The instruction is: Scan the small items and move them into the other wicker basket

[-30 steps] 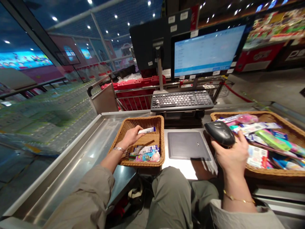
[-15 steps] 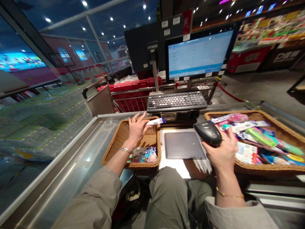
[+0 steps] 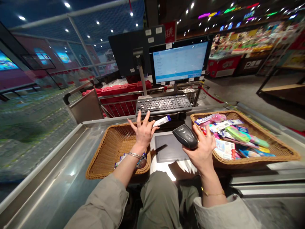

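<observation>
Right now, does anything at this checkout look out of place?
One thing: a white and blue tube shows just past the spread fingers of the left hand, above the wicker basket. The hand does not clearly grip it, so it looks loose, though I cannot tell whether they touch.

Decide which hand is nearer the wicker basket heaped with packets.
Right: the right hand is at the basket's edge; the left hand is farther, above another basket.
</observation>
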Demonstrator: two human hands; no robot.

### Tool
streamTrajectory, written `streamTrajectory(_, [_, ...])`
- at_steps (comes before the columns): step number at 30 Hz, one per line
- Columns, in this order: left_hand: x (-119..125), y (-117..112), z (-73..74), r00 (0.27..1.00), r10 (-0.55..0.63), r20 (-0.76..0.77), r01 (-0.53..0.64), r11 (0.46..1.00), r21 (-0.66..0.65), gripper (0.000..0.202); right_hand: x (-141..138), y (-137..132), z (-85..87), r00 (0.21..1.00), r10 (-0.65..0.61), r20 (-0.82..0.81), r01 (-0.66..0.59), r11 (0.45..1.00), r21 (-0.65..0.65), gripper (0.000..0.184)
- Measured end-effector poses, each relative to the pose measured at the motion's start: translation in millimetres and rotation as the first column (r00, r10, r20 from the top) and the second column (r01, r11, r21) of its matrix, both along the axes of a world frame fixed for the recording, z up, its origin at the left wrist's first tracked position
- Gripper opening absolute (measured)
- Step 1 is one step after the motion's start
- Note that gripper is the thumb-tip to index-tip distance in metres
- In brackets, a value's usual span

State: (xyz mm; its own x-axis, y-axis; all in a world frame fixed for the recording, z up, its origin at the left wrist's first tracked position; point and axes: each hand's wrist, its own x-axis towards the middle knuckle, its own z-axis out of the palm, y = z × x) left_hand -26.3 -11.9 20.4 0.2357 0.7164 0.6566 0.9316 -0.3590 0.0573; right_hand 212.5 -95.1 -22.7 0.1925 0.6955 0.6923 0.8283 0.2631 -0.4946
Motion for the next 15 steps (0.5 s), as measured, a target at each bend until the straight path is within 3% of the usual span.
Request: streamTrajectory(15, [28, 4, -5.1, 0.996, -0.072, 0.046, 0.071, 0.997, 0.032, 0.026, -7, -2, 3.8, 1.000, 0.026, 0.012, -0.026, 1.000, 0.001, 0.027])
